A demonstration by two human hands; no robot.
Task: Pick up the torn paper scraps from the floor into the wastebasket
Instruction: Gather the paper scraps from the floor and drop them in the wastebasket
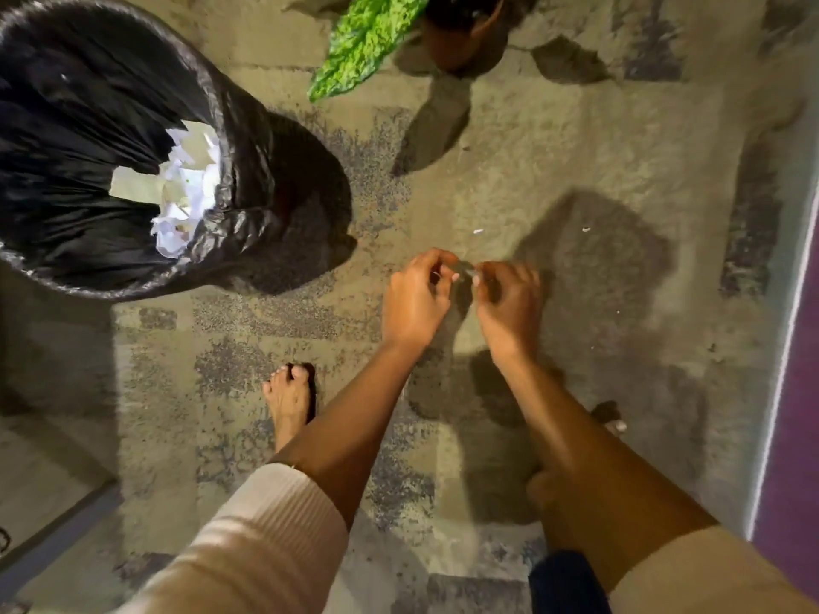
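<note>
Head view: a mottled carpet (576, 126) carries a wastebasket (252, 170) at upper left, lined with a black bag and holding white torn paper (186, 188), with a potted plant (368, 37) at the top. The left hand (416, 299) and right hand (509, 299) hang low over the carpet, side by side, fingers curled and tips drawn together; whether either grips anything cannot be told. One paper scrap (477, 231) lies on the carpet just beyond the fingertips, a second scrap (586, 229) farther right.
</note>
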